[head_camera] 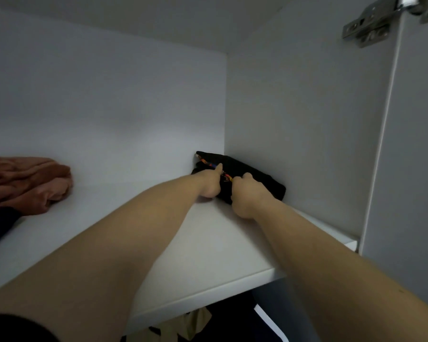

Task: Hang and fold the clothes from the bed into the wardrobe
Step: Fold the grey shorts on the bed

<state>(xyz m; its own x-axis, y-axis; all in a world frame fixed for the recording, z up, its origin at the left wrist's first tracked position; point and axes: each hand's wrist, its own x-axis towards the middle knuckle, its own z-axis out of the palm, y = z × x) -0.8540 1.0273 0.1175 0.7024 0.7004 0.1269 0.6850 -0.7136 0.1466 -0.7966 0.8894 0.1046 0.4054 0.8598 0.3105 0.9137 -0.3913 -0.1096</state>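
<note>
White panels close in on three sides, and the wardrobe shelf [203,245] runs bare and smooth toward the back; a metal hinge [371,23] sits high on the right, and a crumpled orange cloth [27,181] lies at the shelf's left end, well apart from the work.

The black folded garment [260,180] sits in the far right corner, touching the side wall and close to the back panel; a strip of coloured trim [209,165] shows along its top fold.

The left hand [209,186] rests at the garment's left side with one straight digit laid on top by the trim; its other fingers are hidden, so I cannot tell whether it grips or only presses. The right hand [247,196] has its fingers curled over the near top edge, holding the cloth.

The garment looks light, soft and limp; the layers will likely slide on each other and the bundle will glide on the slick shelf. It is best held flat from both sides, thumbs on top, fingers under the lowest layer; pulling the trim or one edge alone would probably undo the fold.
</note>
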